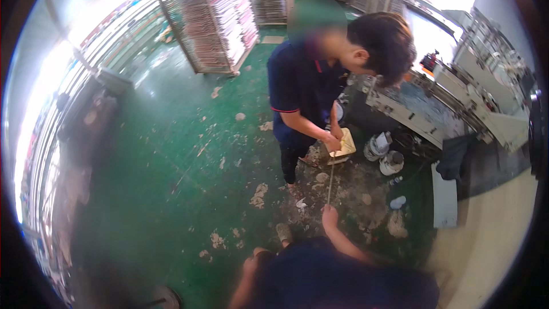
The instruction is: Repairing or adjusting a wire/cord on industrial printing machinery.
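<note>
My right hand (330, 218) is closed round the near end of a long thin stick (330, 181). The stick runs away from me to a co-worker's hands (333, 139), at the mouth of a cream-coloured square container (347, 144). What the co-worker's fingers grip there is too small to tell. Low in the picture, my left hand (250, 265) is beside my leg, its fingers not clear.
The co-worker (303, 91) stands bent over the container. White buckets (392, 162) stand to its right, below a large machine (434, 109). Tall racks (220, 26) of stacked sheets stand at the back. Pale stains mark the green floor (171, 194).
</note>
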A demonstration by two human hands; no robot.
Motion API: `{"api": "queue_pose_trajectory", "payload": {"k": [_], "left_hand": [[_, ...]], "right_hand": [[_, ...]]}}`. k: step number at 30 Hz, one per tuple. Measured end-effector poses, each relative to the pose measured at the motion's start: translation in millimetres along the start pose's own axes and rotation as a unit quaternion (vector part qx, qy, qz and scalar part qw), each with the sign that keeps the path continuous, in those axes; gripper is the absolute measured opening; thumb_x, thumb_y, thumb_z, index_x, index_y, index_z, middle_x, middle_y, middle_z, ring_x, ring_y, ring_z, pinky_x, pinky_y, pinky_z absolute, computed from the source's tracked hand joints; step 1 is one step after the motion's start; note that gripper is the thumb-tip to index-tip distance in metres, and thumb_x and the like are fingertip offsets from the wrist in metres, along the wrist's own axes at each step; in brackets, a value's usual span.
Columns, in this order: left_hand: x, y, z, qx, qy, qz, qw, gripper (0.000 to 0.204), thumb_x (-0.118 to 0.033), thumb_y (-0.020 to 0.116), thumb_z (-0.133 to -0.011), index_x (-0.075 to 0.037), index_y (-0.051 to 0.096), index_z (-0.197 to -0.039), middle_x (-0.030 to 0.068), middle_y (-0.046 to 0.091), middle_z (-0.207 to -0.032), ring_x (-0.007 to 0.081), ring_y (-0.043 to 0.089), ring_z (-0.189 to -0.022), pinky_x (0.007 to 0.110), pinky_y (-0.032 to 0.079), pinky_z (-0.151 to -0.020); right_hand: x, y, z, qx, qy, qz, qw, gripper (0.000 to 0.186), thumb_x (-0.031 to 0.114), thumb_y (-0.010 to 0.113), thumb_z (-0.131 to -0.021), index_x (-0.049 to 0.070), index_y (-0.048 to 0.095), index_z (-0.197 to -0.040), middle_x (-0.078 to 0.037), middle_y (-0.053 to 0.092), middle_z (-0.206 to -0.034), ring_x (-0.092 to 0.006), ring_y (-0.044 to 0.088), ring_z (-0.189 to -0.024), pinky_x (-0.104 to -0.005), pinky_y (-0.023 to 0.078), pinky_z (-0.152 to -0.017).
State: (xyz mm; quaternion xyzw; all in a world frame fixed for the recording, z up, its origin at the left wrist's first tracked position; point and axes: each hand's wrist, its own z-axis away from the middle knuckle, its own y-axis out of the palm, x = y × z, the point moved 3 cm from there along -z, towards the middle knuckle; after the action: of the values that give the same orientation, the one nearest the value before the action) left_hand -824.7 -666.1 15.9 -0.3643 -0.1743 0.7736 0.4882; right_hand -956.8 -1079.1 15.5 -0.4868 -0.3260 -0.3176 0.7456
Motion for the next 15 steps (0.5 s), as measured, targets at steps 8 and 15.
{"api": "queue_pose_trajectory", "payload": {"k": [8,15], "left_hand": [[-87,-44,83,0.034,0.111,0.013,0.993,0.054,-0.046,0.060,-0.087,0.004,0.075,-0.103,0.0295,0.073,-0.106,0.0424,0.070,-0.107,0.047,0.051,-0.096],[-126,-60,103,0.062,0.180,-0.056,0.980,0.056,-0.046,0.058,-0.087,0.007,0.073,-0.100,0.0302,0.073,-0.102,0.0440,0.070,-0.104,0.048,0.052,-0.094]], "right_hand": [[-1,0,2,0.015,-0.015,-0.010,1.000,0.039,0.032,0.051,-0.104,0.004,0.067,-0.083,-0.015,0.067,-0.079,-0.0339,0.066,-0.079,-0.0459,0.049,-0.076],[-14,-7,-15,-0.033,-0.003,0.003,0.999,0.040,0.035,0.052,-0.103,0.006,0.069,-0.082,-0.014,0.068,-0.077,-0.0332,0.068,-0.076,-0.0455,0.050,-0.073]]}}
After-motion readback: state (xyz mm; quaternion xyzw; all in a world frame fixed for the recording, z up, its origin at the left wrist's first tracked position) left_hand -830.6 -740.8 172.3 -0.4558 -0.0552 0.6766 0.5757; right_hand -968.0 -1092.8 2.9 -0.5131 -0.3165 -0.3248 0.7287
